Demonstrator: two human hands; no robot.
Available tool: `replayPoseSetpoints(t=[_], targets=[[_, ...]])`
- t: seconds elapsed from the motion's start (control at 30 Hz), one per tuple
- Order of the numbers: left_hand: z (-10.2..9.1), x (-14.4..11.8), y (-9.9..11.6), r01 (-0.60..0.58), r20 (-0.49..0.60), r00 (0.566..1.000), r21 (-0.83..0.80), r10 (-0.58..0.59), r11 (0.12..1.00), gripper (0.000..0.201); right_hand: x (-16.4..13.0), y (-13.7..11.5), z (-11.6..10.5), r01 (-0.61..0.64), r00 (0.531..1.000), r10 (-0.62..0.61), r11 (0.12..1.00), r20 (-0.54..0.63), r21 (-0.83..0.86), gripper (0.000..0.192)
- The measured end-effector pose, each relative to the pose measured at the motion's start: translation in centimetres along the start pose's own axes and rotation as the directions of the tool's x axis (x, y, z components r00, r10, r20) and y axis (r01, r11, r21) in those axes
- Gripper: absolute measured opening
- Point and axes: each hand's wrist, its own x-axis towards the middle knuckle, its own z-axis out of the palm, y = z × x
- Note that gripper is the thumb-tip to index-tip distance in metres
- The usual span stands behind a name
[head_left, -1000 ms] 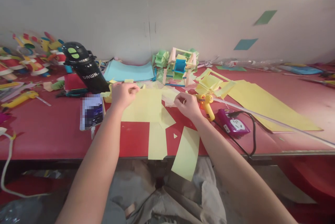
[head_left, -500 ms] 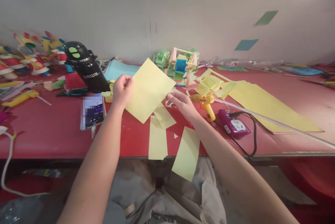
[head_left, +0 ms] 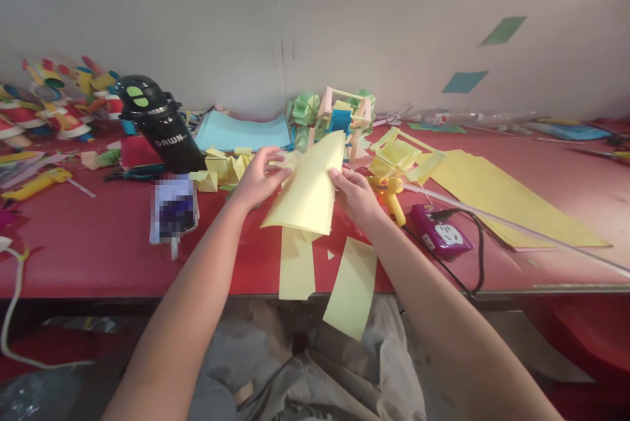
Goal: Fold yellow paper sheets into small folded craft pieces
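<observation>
A yellow sheet (head_left: 308,188) is held bent between both hands (head_left: 256,178) (head_left: 357,195), uncreased; cut strips (head_left: 352,286) are left lying near.

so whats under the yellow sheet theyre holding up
Below the yellow sheet, held by the left hand and right hand, two yellow strips lie on the red table; their upper ends are covered.

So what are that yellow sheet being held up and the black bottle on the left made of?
The pale yellow sheet, held by the left hand and right hand, looks like thin matte paper: it curves softly between them without creasing. The black bottle with green buttons on its lid seems to be glossy plastic or coated metal, judging by its sheen; the view cannot settle which.
</observation>
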Motion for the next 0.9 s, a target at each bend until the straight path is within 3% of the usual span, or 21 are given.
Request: replayPoseSetpoints(t=[0.07,0.17,0.33,0.43,0.5,0.57,0.67,0.73,0.77,0.83,0.9], targets=[[0.7,-0.7,1.1,0.122,0.223,0.971,-0.158,-0.085,0.980,0.055,0.1,0.1,0.0,0.011,1.000,-0.011,1.000,-0.015,0.013,0.041],[1.6,-1.6,2.7,0.279,0.397,0.909,-0.355,-0.126,0.892,0.058,0.2,0.3,0.3,0.015,1.000,-0.015,1.000,-0.014,0.019,0.044],[2.0,-2.0,4.0,0.329,0.518,0.853,-0.454,-0.056,0.828,0.058,0.0,0.1,0.7,0.033,0.997,-0.036,0.998,0.069,0.050,0.040],[1.8,-1.8,3.9,0.342,0.509,0.858,-0.465,-0.069,0.817,0.056,-0.2,-0.2,0.9,-0.019,0.991,0.009,0.997,0.137,0.072,0.034],[1.6,-1.5,3.5,0.341,0.447,0.886,-0.441,-0.127,0.830,0.058,-0.3,-0.4,1.0,-0.054,0.992,0.043,0.994,0.119,0.096,0.032],[1.2,-1.0,2.9,0.337,0.335,0.917,-0.365,-0.216,0.868,0.059,-0.2,-0.5,1.0,-0.082,0.996,0.080,0.991,0.029,0.107,0.029],[-0.2,-0.1,1.5,0.307,0.028,0.951,-0.159,-0.307,0.938,0.059,0.1,-0.3,0.5,-0.079,0.981,0.088,0.995,-0.175,0.054,0.018],[-1.5,0.4,0.6,0.275,-0.229,0.941,0.083,-0.250,0.958,0.070,0.5,0.2,0.1,-0.050,0.948,0.033,0.998,-0.316,-0.048,0.015],[-2.1,0.4,0.3,0.256,-0.296,0.937,0.216,-0.187,0.942,0.076,0.6,0.5,-0.1,-0.066,0.938,0.026,0.992,-0.346,-0.103,0.019],[-2.9,0.3,0.1,0.247,-0.358,0.931,0.464,-0.075,0.850,0.084,0.9,1.1,-0.5,-0.128,0.931,0.050,0.973,-0.363,-0.194,0.027],[-3.1,-0.1,0.3,0.220,-0.344,0.939,0.636,0.016,0.740,0.075,1.0,1.7,-0.7,-0.175,0.932,0.059,0.938,-0.359,-0.300,0.035]])
